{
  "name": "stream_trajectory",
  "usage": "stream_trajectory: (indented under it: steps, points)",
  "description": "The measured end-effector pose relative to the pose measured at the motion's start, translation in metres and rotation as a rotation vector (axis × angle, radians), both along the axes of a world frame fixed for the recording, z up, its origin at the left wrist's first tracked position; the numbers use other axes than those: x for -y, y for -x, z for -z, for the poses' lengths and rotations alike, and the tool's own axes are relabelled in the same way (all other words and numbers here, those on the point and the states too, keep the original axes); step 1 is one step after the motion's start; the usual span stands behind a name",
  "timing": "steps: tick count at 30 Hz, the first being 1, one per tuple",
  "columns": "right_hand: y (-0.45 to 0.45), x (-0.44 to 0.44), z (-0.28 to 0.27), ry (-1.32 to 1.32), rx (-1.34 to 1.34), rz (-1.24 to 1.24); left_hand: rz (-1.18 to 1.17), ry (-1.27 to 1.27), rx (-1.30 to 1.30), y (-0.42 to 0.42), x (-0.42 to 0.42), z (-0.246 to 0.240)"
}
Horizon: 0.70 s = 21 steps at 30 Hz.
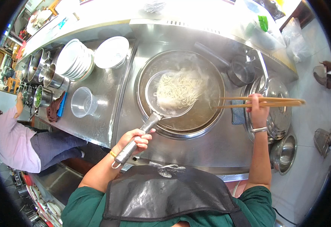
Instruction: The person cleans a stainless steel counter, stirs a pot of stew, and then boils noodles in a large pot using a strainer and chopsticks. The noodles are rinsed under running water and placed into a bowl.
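Note:
My left hand [135, 140] is closed around the metal handle of a round strainer [152, 113], whose basket is over the large round cooking pot [211, 119]. Pale noodles [179, 89] lie in and over the strainer's basket, with steam around them; some reach past its right side. How deep the basket sits in the cloudy liquid I cannot tell. My right hand [258, 110] grips a pair of long wooden chopsticks [284, 102] to the right of the pot. Their tips are over the pot's right rim, apart from the noodles.
Left stand a clear plastic bowl [81, 102], stacked white bowls [74, 59], metal containers [53, 76] and a brown cloth [54, 109]. A folded blue cloth [238, 112], a dark pot [241, 71] and metal lids [279, 113] are at right. Another person [17, 139] is at far left.

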State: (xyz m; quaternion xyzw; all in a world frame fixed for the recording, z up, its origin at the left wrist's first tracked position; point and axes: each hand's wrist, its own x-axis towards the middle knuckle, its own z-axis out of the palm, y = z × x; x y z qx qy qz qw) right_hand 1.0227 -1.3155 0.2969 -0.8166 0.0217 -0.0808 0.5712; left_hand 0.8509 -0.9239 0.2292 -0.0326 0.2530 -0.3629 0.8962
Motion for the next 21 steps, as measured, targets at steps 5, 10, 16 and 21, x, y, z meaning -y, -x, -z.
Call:
stream_trajectory:
  steps: [5,10,16,21]
  points:
    - [-0.007,-0.031,0.072,-0.001,0.091,-0.053,0.061,-0.159,-0.048,-0.044,0.022,0.012]
    - [0.043,-0.08,0.014,0.158,0.257,-0.398,0.175,-0.602,0.128,-0.056,0.072,-0.003]
    - [0.046,-0.035,-0.003,-0.115,-0.101,-0.326,0.125,-0.07,0.066,-0.012,0.033,0.018]
    - [0.029,-0.056,0.062,-0.259,0.113,-0.122,0.116,-0.061,0.031,-0.005,0.033,0.021]
